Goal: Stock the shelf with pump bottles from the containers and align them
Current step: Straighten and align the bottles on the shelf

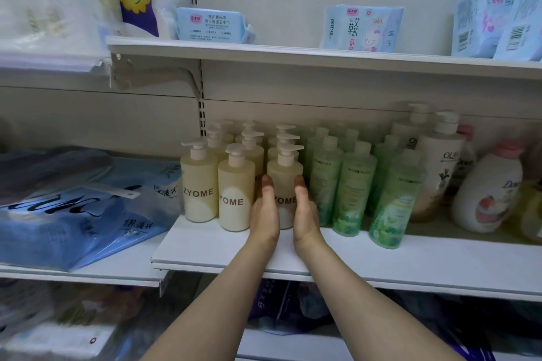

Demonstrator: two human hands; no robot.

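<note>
Head view: your left hand (264, 208) and right hand (305, 209) flank the front cream pump bottle (284, 184) on the white shelf (381, 255), fingers straight and flat against its two sides, not curled round it. That bottle stands upright at the head of the right-most cream row, near the frame's centre. At its 9 o'clock, two more front cream bottles (236, 199) stand upright, with further pump heads lined up behind all three toward 12 o'clock. At 3 o'clock, just beside your right hand, rows of green bottles (355, 190) stand upright; past them, tall white lotion bottles (440, 167). Toward 12 o'clock, on the upper shelf (293, 53), pale blue packets (363, 28). At 9 o'clock, blue bagged goods (88, 214) lie flat.
</note>
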